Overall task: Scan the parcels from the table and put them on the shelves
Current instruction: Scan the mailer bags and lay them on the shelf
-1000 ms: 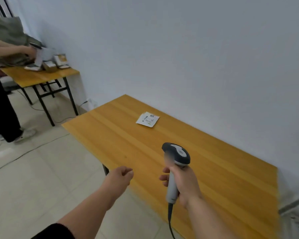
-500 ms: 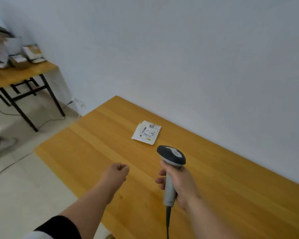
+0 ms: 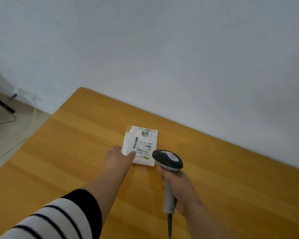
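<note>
Soft even daylight, faint shadows, slight blur — wide-angle edge distortion

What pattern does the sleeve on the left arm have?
White with thin dark stripes and a dark cuff; the sleeve shows in the head view.

- The left hand (image 3: 118,158), half a second ago apart from the parcel (image 3: 141,144), now touches its near-left corner.
- The scanner (image 3: 168,161) now hangs just beside it.

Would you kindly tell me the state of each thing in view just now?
Parcel: flat on the table, label up, not yet lifted.
Scanner: held upright, head near the parcel.
Left hand: touching the parcel's near corner.
Right hand: gripping the scanner handle.
</note>
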The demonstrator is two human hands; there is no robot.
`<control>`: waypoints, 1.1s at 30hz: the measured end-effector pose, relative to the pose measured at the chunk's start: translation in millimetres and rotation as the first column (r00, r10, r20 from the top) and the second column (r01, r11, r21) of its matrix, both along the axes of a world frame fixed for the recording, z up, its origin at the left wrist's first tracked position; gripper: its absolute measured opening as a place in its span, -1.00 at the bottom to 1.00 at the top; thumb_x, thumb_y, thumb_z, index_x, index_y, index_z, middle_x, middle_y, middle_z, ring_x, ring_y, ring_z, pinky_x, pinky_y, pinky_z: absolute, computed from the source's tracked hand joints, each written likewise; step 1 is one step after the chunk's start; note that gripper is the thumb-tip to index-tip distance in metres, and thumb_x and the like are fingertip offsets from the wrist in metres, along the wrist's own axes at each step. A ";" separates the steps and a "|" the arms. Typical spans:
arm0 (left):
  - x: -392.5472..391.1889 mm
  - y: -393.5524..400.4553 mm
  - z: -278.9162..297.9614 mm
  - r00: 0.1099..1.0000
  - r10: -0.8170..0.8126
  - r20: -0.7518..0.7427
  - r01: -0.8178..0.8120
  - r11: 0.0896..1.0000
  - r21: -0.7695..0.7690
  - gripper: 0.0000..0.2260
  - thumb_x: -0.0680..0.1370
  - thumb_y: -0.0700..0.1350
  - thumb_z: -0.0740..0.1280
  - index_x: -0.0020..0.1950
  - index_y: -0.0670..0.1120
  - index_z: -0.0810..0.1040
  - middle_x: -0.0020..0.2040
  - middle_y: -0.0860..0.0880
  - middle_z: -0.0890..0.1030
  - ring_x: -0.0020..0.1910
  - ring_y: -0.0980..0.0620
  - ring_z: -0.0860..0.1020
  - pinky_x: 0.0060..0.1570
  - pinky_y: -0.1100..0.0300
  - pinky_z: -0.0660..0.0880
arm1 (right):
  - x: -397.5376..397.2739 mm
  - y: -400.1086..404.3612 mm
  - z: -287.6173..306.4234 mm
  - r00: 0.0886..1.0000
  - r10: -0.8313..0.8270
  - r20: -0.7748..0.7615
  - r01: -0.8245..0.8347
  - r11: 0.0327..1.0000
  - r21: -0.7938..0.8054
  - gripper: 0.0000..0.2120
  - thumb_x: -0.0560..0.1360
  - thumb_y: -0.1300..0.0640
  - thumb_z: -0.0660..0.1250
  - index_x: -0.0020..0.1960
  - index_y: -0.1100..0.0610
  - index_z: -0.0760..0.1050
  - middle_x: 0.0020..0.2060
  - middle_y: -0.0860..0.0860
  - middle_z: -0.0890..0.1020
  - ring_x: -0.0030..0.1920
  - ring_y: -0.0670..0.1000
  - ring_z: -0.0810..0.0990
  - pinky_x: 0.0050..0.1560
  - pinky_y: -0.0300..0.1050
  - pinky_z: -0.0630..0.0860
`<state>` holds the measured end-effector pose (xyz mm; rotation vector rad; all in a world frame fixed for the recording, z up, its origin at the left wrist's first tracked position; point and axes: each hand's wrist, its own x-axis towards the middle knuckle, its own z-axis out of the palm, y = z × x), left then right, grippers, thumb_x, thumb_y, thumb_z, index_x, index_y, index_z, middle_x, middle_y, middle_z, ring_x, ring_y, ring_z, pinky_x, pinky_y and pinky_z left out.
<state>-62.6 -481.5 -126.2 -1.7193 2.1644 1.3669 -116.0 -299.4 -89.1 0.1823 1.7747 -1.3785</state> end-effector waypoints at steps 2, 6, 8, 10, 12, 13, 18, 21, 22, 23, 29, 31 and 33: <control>-11.6 -13.0 -13.8 0.996 -0.044 0.079 0.045 0.999 -0.010 -0.26 0.47 0.16 0.44 0.53 -0.10 0.26 0.44 -0.18 0.36 0.36 -0.21 0.39 0.30 -0.09 0.42 | -6.4 -18.5 -12.3 0.999 -0.041 0.022 0.041 0.999 0.003 -0.83 0.49 0.01 0.48 0.05 -0.01 0.61 -0.04 0.04 0.67 0.00 0.10 0.61 0.00 0.07 0.56; -27.5 -22.8 -35.4 0.955 -0.179 0.237 0.193 0.981 -0.036 -0.19 0.45 0.23 0.43 0.55 -0.11 0.19 0.47 -0.17 0.32 0.45 -0.18 0.30 0.42 -0.07 0.28 | -15.5 -46.1 -35.0 0.989 -0.112 0.093 0.110 0.993 0.034 -0.78 0.47 0.03 0.50 0.10 0.01 0.62 0.01 0.05 0.68 0.06 0.10 0.61 0.11 0.11 0.56; -33.1 -21.9 -46.8 0.959 -0.170 0.227 0.174 0.985 0.002 -0.26 0.41 0.18 0.47 0.48 -0.08 0.28 0.39 -0.14 0.42 0.35 -0.17 0.42 0.35 -0.08 0.38 | -17.1 -52.9 -41.8 0.982 -0.129 0.140 0.127 0.992 0.023 -0.76 0.47 0.05 0.49 0.12 0.03 0.62 0.00 0.03 0.68 0.05 0.07 0.60 0.04 0.03 0.54; -36.4 -19.7 -54.5 0.994 -0.029 0.109 0.015 0.991 0.129 -0.41 0.39 0.02 0.52 0.34 -0.07 0.39 0.23 -0.13 0.55 0.13 -0.14 0.57 0.13 -0.09 0.57 | -16.3 -55.5 -46.4 0.975 -0.151 0.166 0.151 0.988 0.013 -0.77 0.47 0.08 0.48 0.12 0.03 0.62 0.01 0.03 0.68 0.07 0.07 0.60 0.04 0.01 0.53; -37.1 -15.0 -55.2 0.994 0.111 0.006 -0.109 0.959 0.261 -0.65 0.46 -0.17 0.47 0.20 -0.10 0.47 0.08 -0.12 0.62 -0.04 -0.10 0.62 -0.06 -0.05 0.64 | -14.1 -52.7 -47.6 0.968 -0.179 0.179 0.179 0.984 0.014 -0.78 0.48 0.09 0.48 0.12 0.04 0.62 0.02 0.03 0.69 0.08 0.07 0.61 0.06 0.03 0.54; -36.1 -12.8 -54.7 0.987 0.157 -0.028 -0.141 0.941 0.309 -0.74 0.50 -0.23 0.43 0.14 -0.12 0.48 0.02 -0.12 0.63 -0.10 -0.08 0.63 -0.14 0.00 0.63 | -13.2 -50.0 -47.4 0.964 -0.190 0.185 0.192 0.981 0.010 -0.79 0.48 0.09 0.48 0.11 0.04 0.63 0.03 0.04 0.69 0.08 0.08 0.61 0.04 0.03 0.54; -22.8 -0.2 -36.1 0.938 0.292 -0.187 -0.169 0.855 0.490 -0.82 0.57 -0.32 0.33 0.11 -0.10 0.53 0.02 -0.13 0.67 -0.07 -0.13 0.66 -0.12 -0.01 0.63 | -13.0 -25.3 -32.6 0.961 -0.230 0.156 0.239 0.970 -0.044 -0.79 0.48 0.07 0.47 0.11 0.03 0.63 -0.02 0.03 0.70 0.03 0.10 0.61 -0.07 0.02 0.52; -11.8 16.2 -16.2 0.891 0.367 -0.269 -0.172 0.818 0.548 -0.83 0.62 -0.28 0.28 0.04 -0.01 0.51 0.01 -0.07 0.67 -0.07 -0.07 0.65 -0.18 0.06 0.60 | -9.3 -1.2 -15.3 0.977 -0.181 0.109 0.188 0.980 -0.062 -0.78 0.47 0.03 0.48 0.09 0.06 0.64 -0.15 0.00 0.67 -0.10 0.06 0.59 -0.16 -0.02 0.48; -8.0 23.4 -8.2 0.876 0.379 -0.298 -0.163 0.814 0.557 -0.83 0.63 -0.27 0.26 0.07 0.00 0.50 0.02 -0.05 0.67 -0.05 -0.07 0.65 -0.18 0.05 0.60 | -6.5 8.2 -8.6 0.984 -0.151 0.097 0.158 0.986 -0.063 -0.80 0.47 0.03 0.48 0.03 0.10 0.63 -0.23 0.01 0.64 -0.17 0.04 0.57 -0.19 -0.03 0.47; -4.0 31.3 -0.8 0.862 0.389 -0.326 -0.154 0.812 0.563 -0.83 0.64 -0.25 0.25 0.10 0.00 0.50 0.02 -0.04 0.67 -0.03 -0.06 0.65 -0.17 0.05 0.60 | -2.6 18.0 -1.3 0.989 -0.119 0.088 0.125 0.990 -0.065 -0.81 0.47 0.03 0.48 -0.03 0.14 0.61 -0.29 0.03 0.59 -0.24 0.03 0.55 -0.22 -0.04 0.45; 25.4 94.3 47.0 0.800 0.390 -0.455 -0.090 0.829 0.552 -0.79 0.66 -0.22 0.23 0.21 0.04 0.51 0.08 -0.04 0.67 0.06 -0.08 0.63 -0.17 0.03 0.62 | 38.6 85.1 46.9 0.998 0.061 -0.013 -0.062 0.990 -0.126 -0.86 0.52 0.06 0.45 -0.10 0.12 0.58 -0.32 0.07 0.51 -0.34 0.04 0.50 -0.21 -0.05 0.50; 38.0 119.0 62.8 0.783 0.377 -0.496 -0.056 0.836 0.546 -0.79 0.66 -0.23 0.22 0.20 0.04 0.51 0.08 -0.04 0.67 0.08 -0.09 0.63 -0.18 0.03 0.62 | 54.4 110.0 64.6 0.993 0.098 -0.072 -0.108 0.983 -0.145 -0.89 0.54 0.07 0.44 -0.13 0.08 0.58 -0.36 0.07 0.51 -0.34 0.06 0.50 -0.18 -0.02 0.51; 50.3 143.1 76.4 0.761 0.365 -0.537 -0.029 0.845 0.534 -0.77 0.66 -0.23 0.23 0.23 0.04 0.51 0.10 -0.05 0.66 0.10 -0.10 0.62 -0.19 0.04 0.62 | 67.9 134.6 80.9 0.987 0.098 -0.130 -0.119 0.979 -0.168 -0.91 0.54 0.08 0.43 -0.13 0.05 0.60 -0.39 0.09 0.52 -0.34 0.09 0.51 -0.16 0.02 0.50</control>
